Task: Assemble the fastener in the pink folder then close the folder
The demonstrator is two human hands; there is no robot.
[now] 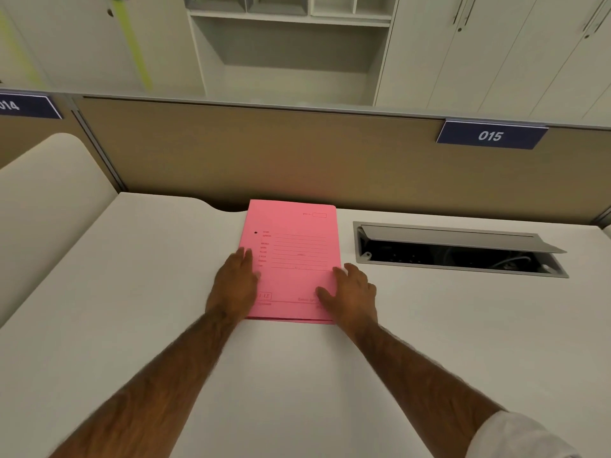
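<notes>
The pink folder (292, 259) is lying closed between the flat, open left hand (235, 285) and right hand (352, 292), neither gripping. Pressing unevenly is risking it sliding on the desk (132, 292); the fastener is not showing.

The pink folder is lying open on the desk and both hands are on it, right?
Not quite. The pink folder is closed, front cover up, as the head view shows. It does lie on the desk, with the left hand and right hand on it.
</notes>
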